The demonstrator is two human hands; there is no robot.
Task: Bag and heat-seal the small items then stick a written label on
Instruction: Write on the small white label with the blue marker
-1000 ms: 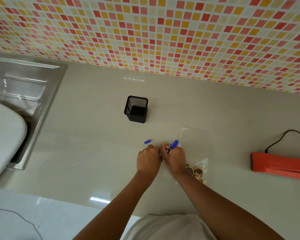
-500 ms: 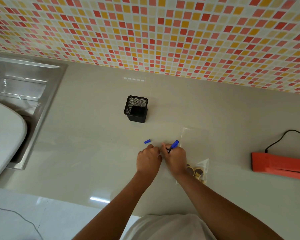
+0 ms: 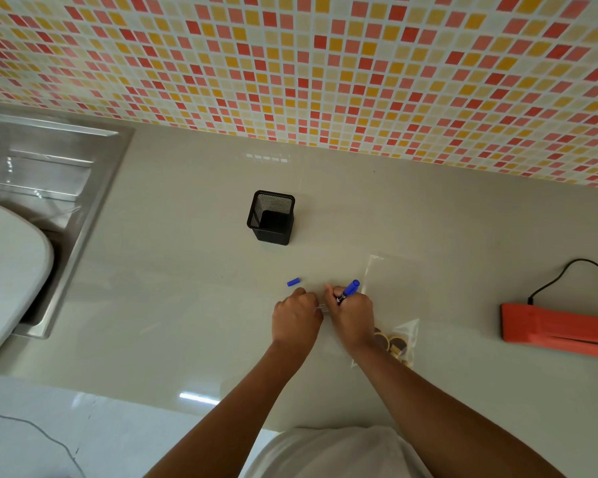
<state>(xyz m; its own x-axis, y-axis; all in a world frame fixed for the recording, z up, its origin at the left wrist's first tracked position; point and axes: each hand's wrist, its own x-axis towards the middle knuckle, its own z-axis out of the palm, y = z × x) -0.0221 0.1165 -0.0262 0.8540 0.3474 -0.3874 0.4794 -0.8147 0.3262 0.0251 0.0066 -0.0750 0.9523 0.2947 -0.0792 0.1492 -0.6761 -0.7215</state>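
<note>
1. Nothing much has shifted over the last second: both hands sit in the same spot on the pale glossy countertop (image 3: 187, 305), and the blue pen keeps nearly the same tilt.
2. Right hand (image 3: 351, 317) is curled closed around a blue-barrelled pen (image 3: 347, 291), whose rear end points up and away from the knuckles while its tip is hidden below the fingers.
3. Left hand (image 3: 296, 319) lies knuckles-up just beside the right one, fingers bent down against the counter; a small clear or whitish label piece (image 3: 321, 308) shows in the gap between the two hands, but whether the left fingers pinch it or only press on it cannot be told.
4. Just beyond the left hand's fingertips lies a short blue pen cap (image 3: 293, 282), apart from the pen.
5. Under and to the right of the right wrist lies a clear plastic bag (image 3: 406, 334) with several round brown-and-tan discs (image 3: 396, 343) gathered in its near corner.
6. Further beyond both hands stands a square black mesh pen holder (image 3: 271, 217).
7. Well to the right of the right hand rests a flat orange heat sealer (image 3: 549, 327) with a black cord (image 3: 567, 267).
8. Far to the left of the left hand is a steel sink (image 3: 49, 174).
</note>
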